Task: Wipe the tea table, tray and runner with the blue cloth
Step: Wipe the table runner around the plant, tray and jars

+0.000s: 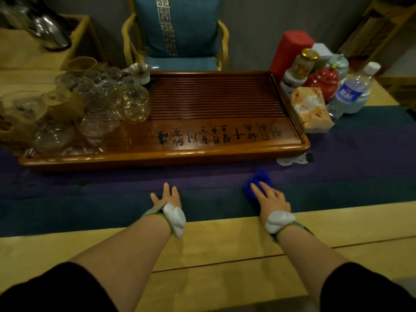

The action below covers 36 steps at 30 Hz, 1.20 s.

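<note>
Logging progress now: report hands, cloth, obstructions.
Right hand flat on blue cloth, on runner. Left hand open on runner. Glassware crowds tray left end.

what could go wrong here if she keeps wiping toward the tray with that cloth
1. The glass cups are piled on the wooden tea tray's left end; wiping there could knock them over.
2. The water bottle and jars crowd the tray's right side, so a wide stroke of the right hand pressing the blue cloth might tip them.
3. The runner may bunch, though the left hand rests on it.
</note>
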Available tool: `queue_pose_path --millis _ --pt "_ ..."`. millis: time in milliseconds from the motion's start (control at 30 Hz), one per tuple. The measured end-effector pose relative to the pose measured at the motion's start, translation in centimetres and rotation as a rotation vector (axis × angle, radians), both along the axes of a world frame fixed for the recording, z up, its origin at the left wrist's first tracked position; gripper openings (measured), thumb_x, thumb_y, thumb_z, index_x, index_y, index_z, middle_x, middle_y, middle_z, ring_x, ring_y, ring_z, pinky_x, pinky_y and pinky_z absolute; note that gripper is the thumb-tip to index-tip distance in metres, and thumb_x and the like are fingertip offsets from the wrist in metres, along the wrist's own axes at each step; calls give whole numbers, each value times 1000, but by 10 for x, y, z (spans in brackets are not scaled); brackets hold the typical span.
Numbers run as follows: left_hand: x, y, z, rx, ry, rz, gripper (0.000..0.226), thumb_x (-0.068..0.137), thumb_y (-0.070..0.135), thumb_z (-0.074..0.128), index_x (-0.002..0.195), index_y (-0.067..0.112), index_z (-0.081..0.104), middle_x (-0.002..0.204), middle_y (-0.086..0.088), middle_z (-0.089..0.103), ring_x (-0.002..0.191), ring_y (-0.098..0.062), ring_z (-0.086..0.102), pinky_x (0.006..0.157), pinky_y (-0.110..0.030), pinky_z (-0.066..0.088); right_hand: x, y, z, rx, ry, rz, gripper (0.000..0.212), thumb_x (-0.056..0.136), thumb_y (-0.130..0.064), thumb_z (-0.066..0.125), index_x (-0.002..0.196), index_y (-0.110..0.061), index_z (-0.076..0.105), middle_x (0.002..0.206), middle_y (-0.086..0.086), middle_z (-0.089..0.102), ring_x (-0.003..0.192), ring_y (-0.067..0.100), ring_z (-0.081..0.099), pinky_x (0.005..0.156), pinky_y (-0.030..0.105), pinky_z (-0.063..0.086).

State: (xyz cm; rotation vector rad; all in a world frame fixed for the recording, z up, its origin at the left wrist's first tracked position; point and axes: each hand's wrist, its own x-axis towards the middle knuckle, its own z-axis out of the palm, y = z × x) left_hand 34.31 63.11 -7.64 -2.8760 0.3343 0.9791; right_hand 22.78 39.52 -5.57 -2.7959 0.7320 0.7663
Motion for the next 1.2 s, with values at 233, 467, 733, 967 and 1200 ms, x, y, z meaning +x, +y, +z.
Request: queue_pose_path --millis 233,467,733,967,1200 --pt "-1 -11 14 186 39 -94 66 98 -6 27 149 14 -10 156 -5 -18 143 -35 -5 110 -46 26 15 4 17 34 -18 -126 80 87 -5 48 149 -36 9 158 -7 5 138 33 17 108 42 32" --pt "4 -11 9 209 78 -131 68 97 -4 29 148 15 -12 155 -4 -19 143 -35 -6 109 -47 25 32 83 -17 122 -106 189 77 90 -9 45 148 -43 6 158 -14 -2 144 23 0 110 41 19" --pt "6 -8 -19 332 51 -230 78 91 -13 32 148 15 -13 155 -6 -20 142 -39 -1 108 -45 30 -1 12 15 69 61 -145 89 85 -4 52 149 -39 1 158 -11 -6 143 29 5 112 45 26" --pt "14 -8 -27 299 71 -214 76 92 -10 31 148 14 -14 155 -8 -21 141 -41 2 105 -47 32 30 30 15 23 -72 -124 79 85 -5 50 149 -36 15 157 -9 10 137 32 18 106 41 31" --pt "19 -8 -38 231 106 -106 76 93 -6 34 148 17 -12 155 -5 -20 141 -43 3 106 -50 31 72 48 -20 120 24 311 107 70 -3 66 147 -45 3 157 -14 -5 144 26 0 110 48 20"
